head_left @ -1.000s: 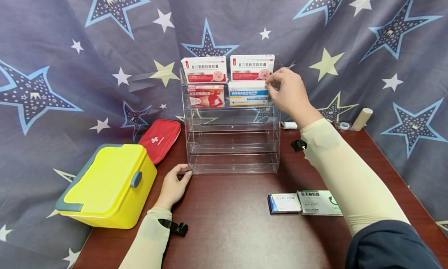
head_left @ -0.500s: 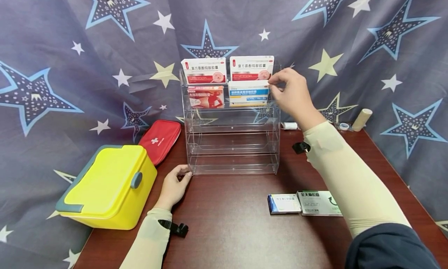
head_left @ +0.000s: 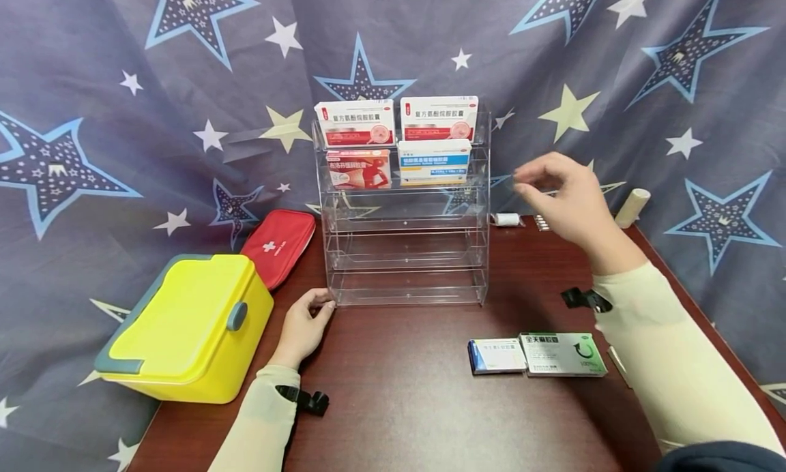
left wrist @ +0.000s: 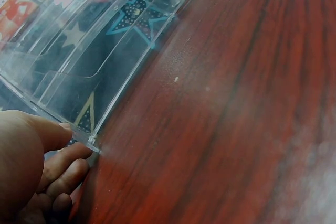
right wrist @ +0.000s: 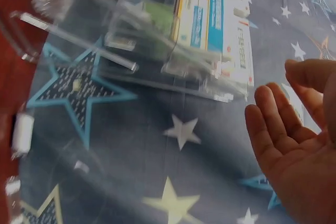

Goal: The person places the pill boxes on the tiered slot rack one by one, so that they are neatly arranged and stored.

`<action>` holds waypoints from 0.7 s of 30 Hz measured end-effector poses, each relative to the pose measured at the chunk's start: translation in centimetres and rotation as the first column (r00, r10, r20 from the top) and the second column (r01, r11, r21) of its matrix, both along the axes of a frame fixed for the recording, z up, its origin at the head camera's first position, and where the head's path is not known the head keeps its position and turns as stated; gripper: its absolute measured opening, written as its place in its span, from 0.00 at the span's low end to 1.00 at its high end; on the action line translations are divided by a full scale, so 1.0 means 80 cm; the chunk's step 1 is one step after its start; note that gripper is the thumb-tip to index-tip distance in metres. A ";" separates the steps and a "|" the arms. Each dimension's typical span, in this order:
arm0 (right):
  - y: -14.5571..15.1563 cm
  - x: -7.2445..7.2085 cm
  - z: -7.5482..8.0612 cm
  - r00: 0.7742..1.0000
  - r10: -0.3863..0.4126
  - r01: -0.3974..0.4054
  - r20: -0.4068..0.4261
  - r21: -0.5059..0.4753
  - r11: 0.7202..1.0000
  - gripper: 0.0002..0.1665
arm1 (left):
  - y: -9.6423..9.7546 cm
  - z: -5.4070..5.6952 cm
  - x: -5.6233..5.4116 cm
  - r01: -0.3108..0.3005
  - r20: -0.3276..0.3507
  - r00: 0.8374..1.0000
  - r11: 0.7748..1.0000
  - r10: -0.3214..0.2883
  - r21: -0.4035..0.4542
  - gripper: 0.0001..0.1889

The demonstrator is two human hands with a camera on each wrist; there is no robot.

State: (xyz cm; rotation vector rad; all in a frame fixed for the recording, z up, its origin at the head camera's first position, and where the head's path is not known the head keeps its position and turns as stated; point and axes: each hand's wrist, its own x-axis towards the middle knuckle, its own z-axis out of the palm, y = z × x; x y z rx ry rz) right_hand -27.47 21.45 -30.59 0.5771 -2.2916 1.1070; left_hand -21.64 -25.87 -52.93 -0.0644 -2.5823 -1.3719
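A clear acrylic tiered display rack [head_left: 408,298] stands upright on the table. My left hand [head_left: 305,327] pinches its lower left corner; in the left wrist view the thumb [left wrist: 50,132] lies on the near side and the fingers lie behind. Two white-and-red medicine boxes [head_left: 439,121] fill the top tier. Below them sit a red medicine box [head_left: 359,170] on the left and a blue-and-white medicine box [head_left: 434,164] on the right. My right hand [head_left: 571,199] hangs in the air to the right of the rack, holding nothing, its fingers loosely bent.
A small blue-and-white box [head_left: 499,356] and a green-and-white box [head_left: 563,355] lie at the front right. A yellow lidded case [head_left: 190,315] and a red first aid pouch [head_left: 282,247] are at left. Bandage rolls [head_left: 632,208] stand behind the right hand.
My right hand has let go of the blue-and-white medicine box's right edge and moved right and down, away from the rack. The box stays in the second tier. My left hand keeps its place.
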 end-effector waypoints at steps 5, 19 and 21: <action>0.046 0.037 -0.024 1.000 -0.015 0.015 0.015 0.040 0.999 0.08 | 0.000 0.000 0.000 -0.002 -0.001 1.000 1.000 0.002 0.001 0.11; 0.223 0.133 -0.151 0.927 -0.086 0.026 0.364 0.168 0.985 0.25 | 0.000 -0.002 0.000 0.010 -0.014 1.000 1.000 -0.010 0.008 0.11; 0.244 0.144 -0.171 0.907 -0.080 0.015 0.413 0.158 0.987 0.26 | 0.000 -0.001 0.000 0.012 -0.016 1.000 1.000 -0.012 0.006 0.11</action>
